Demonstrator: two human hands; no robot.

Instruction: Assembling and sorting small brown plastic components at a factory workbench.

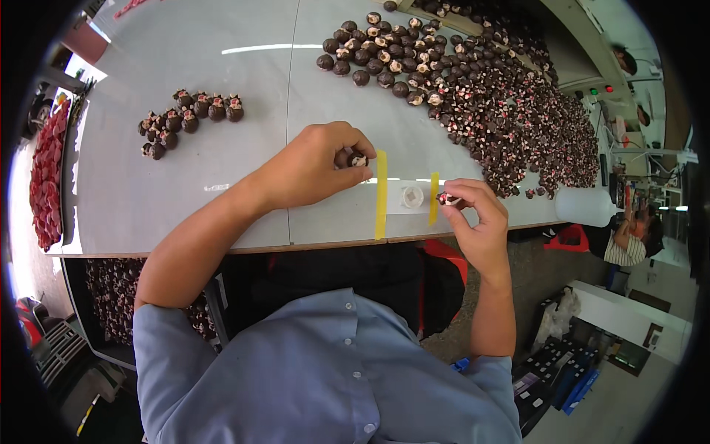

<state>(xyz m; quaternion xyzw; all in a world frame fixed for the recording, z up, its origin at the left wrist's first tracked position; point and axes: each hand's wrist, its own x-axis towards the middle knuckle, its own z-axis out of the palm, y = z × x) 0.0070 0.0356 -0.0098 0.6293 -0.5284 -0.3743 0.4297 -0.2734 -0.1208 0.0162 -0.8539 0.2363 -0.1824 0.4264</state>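
My left hand is curled around a dark brown ball-shaped figure part with a cream patch, just above the grey table. To the right, the thumb and fingertips of my right hand pinch a small brown, white and red piece. Between the two hands sits a clear round holder on a pale strip. A long yellow tape strip runs left of the holder, and a shorter yellow tape strip lies beside my right fingertips.
Brown balls are spread at the back. A large heap of small brown, white and red pieces covers the right. Several joined figures stand at the left. A white bottle lies by the right edge; red pieces fill a tray far left.
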